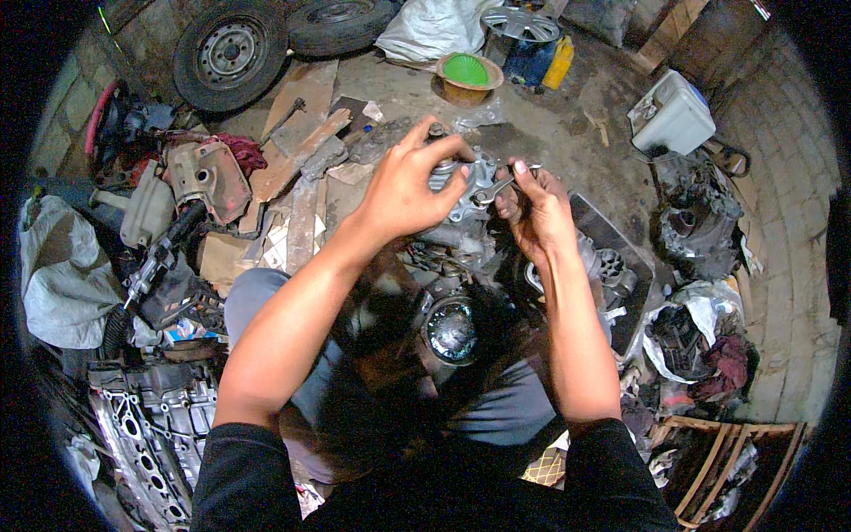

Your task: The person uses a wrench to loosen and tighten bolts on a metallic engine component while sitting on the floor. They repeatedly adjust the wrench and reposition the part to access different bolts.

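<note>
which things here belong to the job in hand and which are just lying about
In the job:
- wrench, in the right hand
- metal part, beside the left hand

Probably just lying about:
- tyres
- wheel cover
- white sack
- pale box

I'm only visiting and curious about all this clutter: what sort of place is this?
Probably a vehicle repair workshop, perhaps a makeshift one. A tyred wheel stands toward the back left, a large metal engine part lies at lower left, and the right hand holds a wrench.
</note>
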